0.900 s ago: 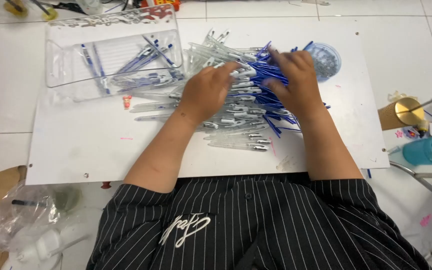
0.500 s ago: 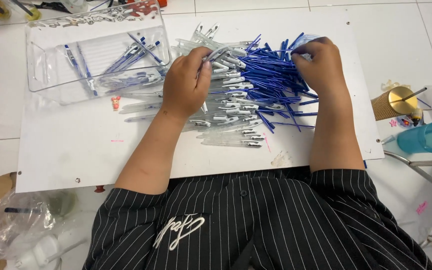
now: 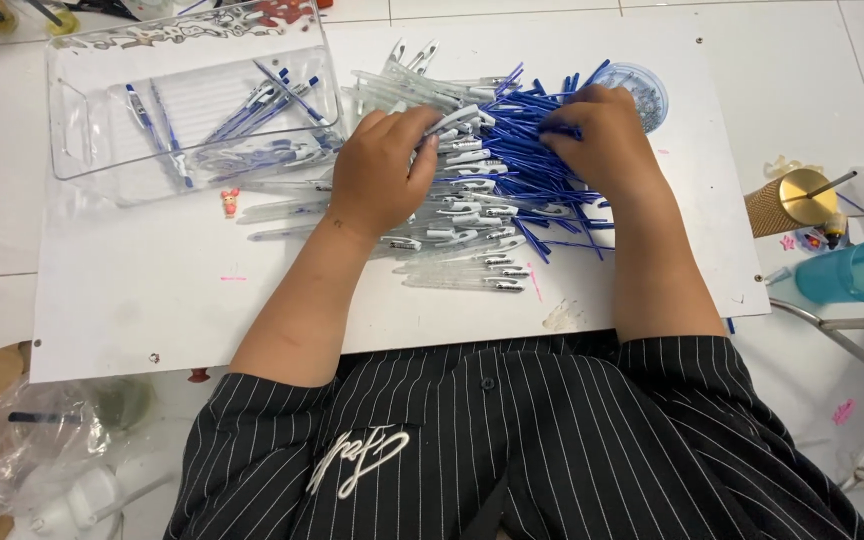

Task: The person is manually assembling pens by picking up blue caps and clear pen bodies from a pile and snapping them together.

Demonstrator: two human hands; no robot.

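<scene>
A big heap of pen parts lies on a white board (image 3: 152,310): clear pen barrels (image 3: 462,215) with clips on the left and thin blue refills (image 3: 522,160) on the right. My left hand (image 3: 382,170) rests on the barrels, fingers curled around one clear barrel near its tip. My right hand (image 3: 602,135) presses down on the blue refills, fingers pinching one of them. A clear plastic tray (image 3: 87,150) at the upper left holds several assembled blue pens (image 3: 262,105).
A small clear round dish (image 3: 647,90) sits behind my right hand. At the right stand a gold cylinder (image 3: 787,200) and a turquoise cup (image 3: 852,272). A crumpled plastic bag (image 3: 32,440) lies at the lower left. A tiny red figure (image 3: 229,200) lies by the tray.
Both hands slid from the heap's middle toward its far side. The left hand closed on a clear barrel, the right hand on a blue refill.
</scene>
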